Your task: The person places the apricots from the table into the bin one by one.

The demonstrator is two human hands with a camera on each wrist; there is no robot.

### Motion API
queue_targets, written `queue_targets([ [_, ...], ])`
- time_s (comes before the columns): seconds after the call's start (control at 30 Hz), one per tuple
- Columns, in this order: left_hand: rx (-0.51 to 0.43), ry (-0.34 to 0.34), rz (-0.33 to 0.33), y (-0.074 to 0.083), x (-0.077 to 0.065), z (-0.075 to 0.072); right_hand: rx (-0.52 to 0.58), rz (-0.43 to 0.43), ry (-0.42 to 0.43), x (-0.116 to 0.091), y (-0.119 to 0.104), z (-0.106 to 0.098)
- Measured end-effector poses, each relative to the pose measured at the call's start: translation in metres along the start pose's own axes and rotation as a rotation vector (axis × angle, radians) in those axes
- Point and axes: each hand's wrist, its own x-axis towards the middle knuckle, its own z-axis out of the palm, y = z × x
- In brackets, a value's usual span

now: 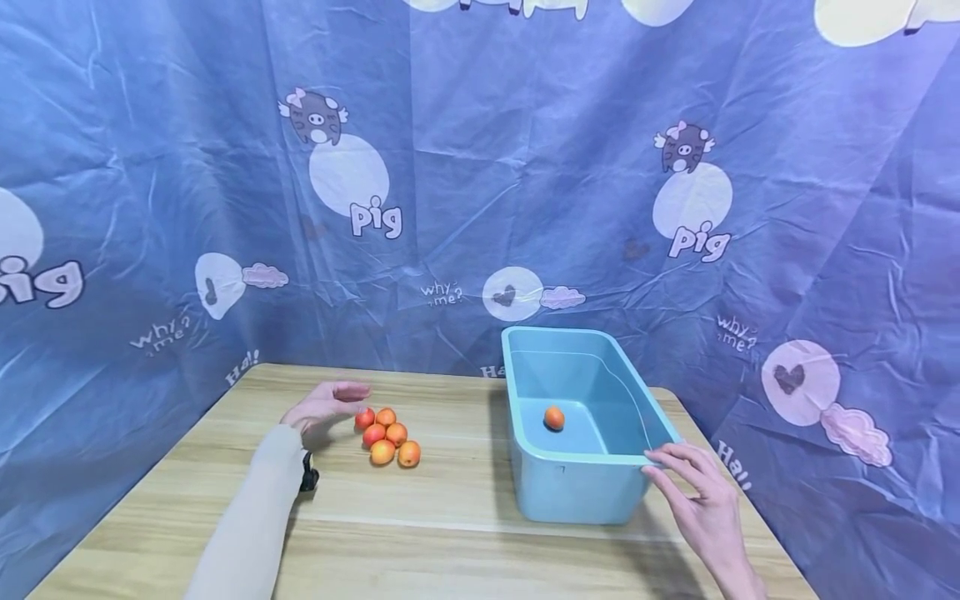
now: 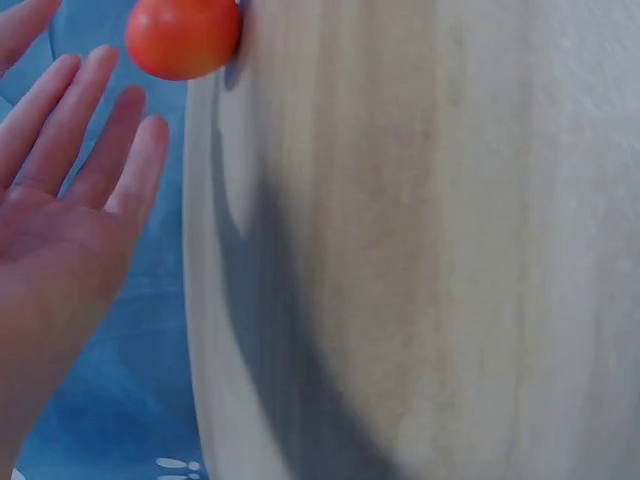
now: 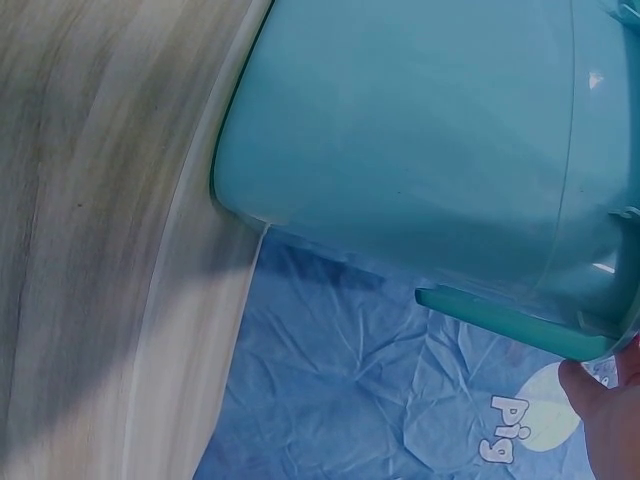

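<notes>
Several small orange-red tomatoes [image 1: 396, 433] lie in a cluster on the left half of the table. My left hand [image 1: 324, 407] is held beside the cluster's left side, its fingers stretched out. In the left wrist view, one red tomato [image 2: 183, 38] sits just past the fingertips, and the palm holds nothing. A light-blue plastic tub [image 1: 573, 492] stands on the right, with a single orange tomato [image 1: 554, 418] on its floor. My right hand [image 1: 705, 492] pinches the tub's near right rim corner between thumb and fingers; only part of that hand shows in the right wrist view.
The wooden table [image 1: 442, 533] carries the tub near its right edge. A blue printed cloth [image 1: 465, 192] hangs behind the table and along both sides. Around my left wrist is a black band [image 1: 309, 472].
</notes>
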Motion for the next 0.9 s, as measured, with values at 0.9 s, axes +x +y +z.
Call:
queue_targets([
  [0.9, -0.127, -0.145, -0.048, -0.018, 0.014, 0.0, 0.003, 0.01, 0.005, -0.001, 0.003, 0.001],
])
